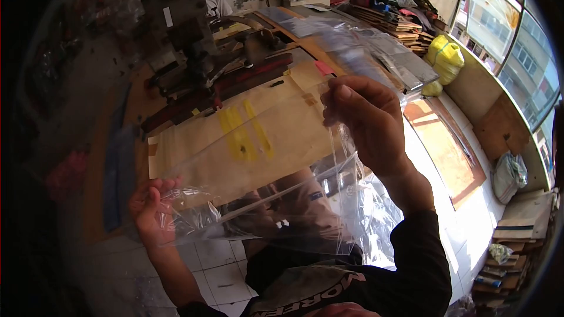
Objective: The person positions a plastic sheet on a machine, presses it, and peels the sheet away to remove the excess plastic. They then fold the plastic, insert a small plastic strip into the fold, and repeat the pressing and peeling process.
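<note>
Holding clear plastic (pixel 288 214); both hands (pixel 367 120) at its edges.

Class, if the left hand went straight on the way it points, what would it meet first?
Beyond the film it holds, the left hand would probably meet the red bar first, though its height above the paper is unclear.

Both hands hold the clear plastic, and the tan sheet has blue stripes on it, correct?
Not quite: the head view shows yellow stripes on the tan sheet, not blue. The left hand and right hand do hold the clear plastic.
</note>
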Available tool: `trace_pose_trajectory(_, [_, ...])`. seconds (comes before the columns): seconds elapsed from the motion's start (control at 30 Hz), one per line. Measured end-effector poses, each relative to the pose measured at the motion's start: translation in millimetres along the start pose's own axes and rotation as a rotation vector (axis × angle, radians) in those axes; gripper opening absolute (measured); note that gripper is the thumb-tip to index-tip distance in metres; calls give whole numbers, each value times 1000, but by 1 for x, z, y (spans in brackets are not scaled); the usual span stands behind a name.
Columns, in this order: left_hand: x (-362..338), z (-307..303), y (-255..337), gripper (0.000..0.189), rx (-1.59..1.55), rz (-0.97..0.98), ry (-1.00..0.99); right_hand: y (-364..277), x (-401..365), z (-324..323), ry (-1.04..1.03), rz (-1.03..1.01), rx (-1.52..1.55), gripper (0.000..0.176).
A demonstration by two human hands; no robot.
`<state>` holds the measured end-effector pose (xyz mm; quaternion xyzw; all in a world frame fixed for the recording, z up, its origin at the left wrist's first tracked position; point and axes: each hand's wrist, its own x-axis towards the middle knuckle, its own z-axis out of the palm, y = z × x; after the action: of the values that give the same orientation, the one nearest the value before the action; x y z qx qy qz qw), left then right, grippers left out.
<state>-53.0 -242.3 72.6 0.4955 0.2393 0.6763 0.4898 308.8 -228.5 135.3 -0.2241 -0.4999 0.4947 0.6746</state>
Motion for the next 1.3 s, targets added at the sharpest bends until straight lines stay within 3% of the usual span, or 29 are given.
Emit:
trace_pose_trajectory(0.37, [0,-1,4,23,47,-35,22,9,3,-3,-51,-107,-35,15])
trace_pose_trajectory(1.07, [0,-14,-6,26,43,-56,2,21,3,2,-32,84,159,18])
trace_pose_trajectory(1.23, [0,-15,-7,24,50,-102,58,29,11,0,2,16,19,20])
trace_pose_trajectory(1.3, [6,-27,-8,27,200,-125,-8,29,16,-1,0,19,-17,18])
